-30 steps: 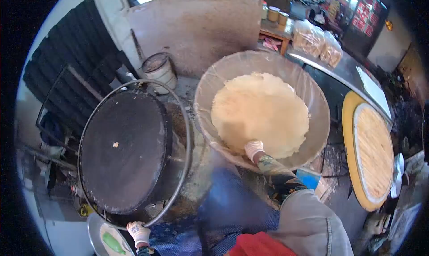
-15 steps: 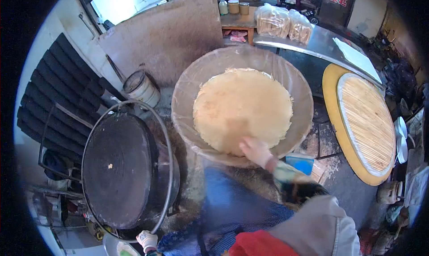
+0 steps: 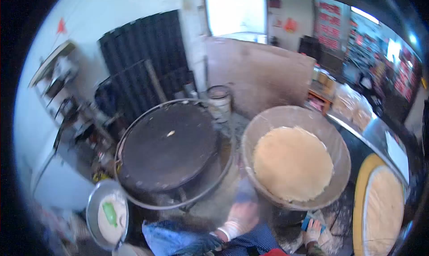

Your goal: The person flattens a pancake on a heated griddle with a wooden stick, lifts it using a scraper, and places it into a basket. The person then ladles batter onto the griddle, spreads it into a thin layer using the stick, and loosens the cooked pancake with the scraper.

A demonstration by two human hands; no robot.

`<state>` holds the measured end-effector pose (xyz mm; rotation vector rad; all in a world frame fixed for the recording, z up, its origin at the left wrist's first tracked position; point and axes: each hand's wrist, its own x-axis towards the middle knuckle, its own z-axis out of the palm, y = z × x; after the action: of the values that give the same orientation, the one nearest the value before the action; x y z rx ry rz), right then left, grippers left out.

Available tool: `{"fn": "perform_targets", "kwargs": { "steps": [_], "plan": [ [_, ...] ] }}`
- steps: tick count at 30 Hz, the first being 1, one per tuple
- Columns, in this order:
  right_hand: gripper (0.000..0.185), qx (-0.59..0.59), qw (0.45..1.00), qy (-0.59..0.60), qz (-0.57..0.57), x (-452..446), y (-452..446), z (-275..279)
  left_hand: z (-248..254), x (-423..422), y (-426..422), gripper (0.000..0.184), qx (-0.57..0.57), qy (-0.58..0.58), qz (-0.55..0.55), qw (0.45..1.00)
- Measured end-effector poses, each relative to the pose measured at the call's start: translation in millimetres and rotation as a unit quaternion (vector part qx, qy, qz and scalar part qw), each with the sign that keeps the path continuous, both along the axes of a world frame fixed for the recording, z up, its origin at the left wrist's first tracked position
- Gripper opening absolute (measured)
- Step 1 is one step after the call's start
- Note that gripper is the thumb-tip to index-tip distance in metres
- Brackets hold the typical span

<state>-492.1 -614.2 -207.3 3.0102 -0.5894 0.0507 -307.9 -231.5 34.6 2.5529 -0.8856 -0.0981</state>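
My left hand (image 3: 243,216), with a white band at its wrist, is smeared by motion in front of the basin. A blurred bluish-grey thing (image 3: 246,191) shows just above it; I cannot tell whether it is held. At lower right my right hand (image 3: 314,231) has its fingers over a blue flat object (image 3: 307,222), seemingly gripping it, beside a light board. The wide basin (image 3: 339,184) holds a round, pale-tan layer (image 3: 292,162). To its left lies a dark round griddle (image 3: 170,144) with a small pale scrap on top and a metal ring (image 3: 172,207) around it.
A metal bowl (image 3: 91,222) of pale contents with a green item stands lower left. On the right leans a yellow-rimmed round board (image 3: 361,202). A bucket (image 3: 220,106) and a brown panel (image 3: 257,77) stand behind. Bagged goods (image 3: 351,104) sit on a metal counter.
The view has swung left. My left hand has left the griddle's ring and moved right; my right hand has moved from the pale layer to the blue flat object.
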Motion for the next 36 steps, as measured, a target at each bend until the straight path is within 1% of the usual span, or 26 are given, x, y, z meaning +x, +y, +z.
{"fn": "perform_targets", "kwargs": {
  "steps": [1, 2, 3, 4, 5, 7, 8, 9, 11, 12, 14, 15, 17, 19, 21, 22, 23, 24, 25, 27, 28, 30, 32, 33, 35, 36],
  "plan": [
    [0.080, -0.012, 0.999, -0.002, 0.043, -5, -4, 2, 5, -16, 7, 0.041, -0.010, -0.061, -0.031, 0.998],
    [0.076, -0.032, 0.996, 0.017, 0.087, -9, -2, 8, 8, -21, 23, 0.045, 0.000, -0.073, -0.024, 0.997],
    [0.073, 0.121, 0.981, 0.149, 0.027, -8, -10, 18, 9, -24, 45, 0.045, -0.005, -0.065, 0.012, 0.998],
    [0.073, 0.110, 0.979, 0.163, 0.058, -2, -7, 28, 8, -26, 71, 0.044, -0.013, -0.017, 0.053, 0.998],
    [0.079, 0.073, 0.987, 0.119, 0.084, 7, -6, 33, 8, -27, 100, 0.042, -0.023, 0.029, 0.089, 0.995],
    [0.091, 0.009, 0.992, 0.037, 0.116, -5, -6, 44, 4, -44, 160, 0.036, -0.110, -0.098, 0.200, 0.969],
    [0.097, -0.020, 0.992, 0.002, 0.122, -30, -1, 56, -5, -53, 186, 0.033, -0.125, -0.109, 0.248, 0.955],
    [0.106, 0.051, 0.997, 0.051, 0.019, 0, 51, 126, -13, -56, 211, 0.031, -0.138, -0.125, 0.293, 0.938],
    [0.092, -0.009, 0.989, 0.136, -0.055, 12, 46, 98, -22, -71, 249, 0.031, -0.150, -0.162, 0.347, 0.911],
    [0.092, -0.020, 0.988, 0.147, -0.044, 19, 36, 71, -29, -78, 261, 0.030, -0.147, -0.146, 0.367, 0.907],
    [0.070, -0.080, 0.990, 0.087, -0.071, 15, 6, 22, -23, -89, 266, 0.028, -0.131, -0.111, 0.395, 0.902],
    [0.067, -0.090, 0.992, 0.065, -0.063, 3, 5, 14, -24, -91, 269, 0.028, -0.132, -0.093, 0.392, 0.906],
    [0.062, -0.065, 0.996, 0.050, -0.039, -7, 14, 25, -25, -93, 269, 0.029, -0.124, -0.074, 0.383, 0.912],
    [0.057, -0.016, 0.998, 0.052, -0.022, -15, 38, 62, -21, -93, 267, 0.030, -0.135, -0.076, 0.395, 0.905],
    [0.053, 0.060, 0.997, 0.044, -0.023, 1, 66, 112, -13, -93, 267, 0.030, -0.143, -0.088, 0.402, 0.900],
    [0.050, 0.134, 0.990, 0.016, -0.039, 19, 79, 137, -20, -91, 274, 0.029, -0.140, -0.104, 0.412, 0.895],
    [0.048, 0.250, 0.966, -0.025, -0.068, 43, 95, 161, -21, -88, 280, 0.029, -0.136, -0.122, 0.419, 0.890],
    [0.043, 0.459, 0.878, -0.105, -0.083, 70, 110, 174, -19, -85, 285, 0.028, -0.163, -0.120, 0.422, 0.884],
    [0.038, 0.638, 0.741, -0.182, -0.106, 97, 126, 187, -20, -80, 293, 0.028, -0.163, -0.121, 0.427, 0.881],
    [0.036, 0.799, 0.590, -0.115, 0.024, 158, 165, 219, -22, -67, 310, 0.028, -0.163, -0.139, 0.436, 0.874],
    [0.036, 0.753, 0.635, -0.114, 0.129, 188, 200, 233, -17, -61, 317, 0.028, -0.160, -0.143, 0.442, 0.871],
    [0.038, 0.708, 0.657, -0.072, 0.250, 241, 273, 254, -3, -51, 333, 0.030, -0.142, -0.147, 0.432, 0.879],
    [0.037, 0.741, 0.633, 0.007, 0.223, 292, 335, 272, 2, -47, 360, 0.032, -0.125, -0.163, 0.426, 0.881],
    [0.034, 0.762, 0.622, 0.044, 0.178, 314, 360, 280, 3, -45, 374, 0.034, -0.112, -0.174, 0.409, 0.889],
    [0.025, 0.732, 0.652, 0.044, 0.190, 370, 381, 265, 1, -46, 410, 0.044, -0.047, -0.232, 0.414, 0.879],
    [0.025, 0.731, 0.652, 0.044, 0.196, 395, 384, 248, 2, -47, 431, 0.046, -0.022, -0.229, 0.420, 0.878]
  ]
}}
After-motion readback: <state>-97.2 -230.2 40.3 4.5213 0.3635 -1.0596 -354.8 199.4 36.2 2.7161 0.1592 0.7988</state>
